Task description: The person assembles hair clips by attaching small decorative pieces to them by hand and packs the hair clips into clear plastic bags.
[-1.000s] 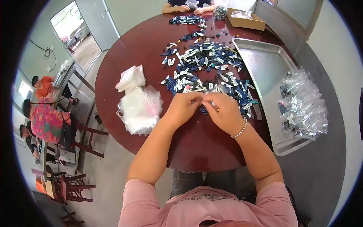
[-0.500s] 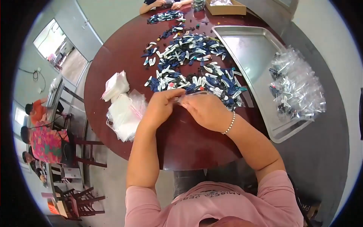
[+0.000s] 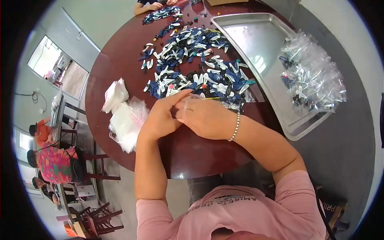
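Your left hand (image 3: 159, 120) and right hand (image 3: 210, 119) meet, fingers curled nearly closed on thin see-through plastic (image 3: 195, 96), mostly hidden. At twelve o'clock from it lie navy, white and black hair clips (image 3: 186, 42); at eight, pale bags (image 3: 125, 127). Your pink shirt (image 3: 236, 216) reads "AMISET"; a box (image 3: 330, 208) at four, "PRI".

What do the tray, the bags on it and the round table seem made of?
Tray: probably metal, smooth satin-grey, with a bright glare patch. Bags: likely thin clear plastic, glossy, crinkled, contents showing through. Table: perhaps lacquered wood or laminate; dark red, glossy reflections.
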`<action>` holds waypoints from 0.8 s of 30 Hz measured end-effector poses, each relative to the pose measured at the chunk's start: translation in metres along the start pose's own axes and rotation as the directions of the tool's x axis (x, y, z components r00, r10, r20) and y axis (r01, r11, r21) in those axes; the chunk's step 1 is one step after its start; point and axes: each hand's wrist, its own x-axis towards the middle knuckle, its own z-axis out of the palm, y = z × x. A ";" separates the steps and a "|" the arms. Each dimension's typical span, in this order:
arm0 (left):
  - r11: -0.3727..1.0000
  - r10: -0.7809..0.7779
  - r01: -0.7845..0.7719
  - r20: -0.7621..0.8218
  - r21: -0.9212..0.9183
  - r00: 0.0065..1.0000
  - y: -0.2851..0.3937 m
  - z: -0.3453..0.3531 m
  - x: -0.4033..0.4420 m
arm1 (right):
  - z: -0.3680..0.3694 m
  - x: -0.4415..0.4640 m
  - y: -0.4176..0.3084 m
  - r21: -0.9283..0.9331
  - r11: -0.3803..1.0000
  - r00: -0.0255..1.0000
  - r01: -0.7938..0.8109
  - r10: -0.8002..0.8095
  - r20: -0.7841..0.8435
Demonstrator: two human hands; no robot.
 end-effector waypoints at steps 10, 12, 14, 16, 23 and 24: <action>0.979 -0.091 0.093 0.021 -0.183 0.996 0.000 0.003 -0.002 | -0.004 0.004 -0.002 0.027 0.998 0.985 0.061 -0.056 -0.161; 0.951 -0.149 0.134 -0.035 -0.279 0.988 -0.008 0.002 -0.002 | -0.009 0.005 -0.002 0.041 0.998 0.970 0.043 -0.032 -0.240; 0.962 -0.175 0.134 -0.161 -0.237 0.971 -0.013 -0.001 0.000 | -0.014 0.008 0.005 0.033 0.999 0.934 0.001 0.011 -0.358; 0.921 -0.301 0.213 -0.251 -0.327 0.920 -0.024 -0.006 0.002 | -0.019 0.007 0.012 0.129 0.961 0.883 -0.243 0.275 -0.380; 0.804 -0.388 0.048 -0.462 -0.592 0.798 -0.033 -0.025 0.000 | -0.046 -0.006 0.038 -0.401 0.583 0.684 -0.706 0.708 -0.176; 0.796 -0.408 0.028 -0.501 -0.605 0.764 -0.035 -0.027 -0.001 | -0.047 -0.009 0.038 -0.473 0.545 0.675 -0.692 0.721 -0.157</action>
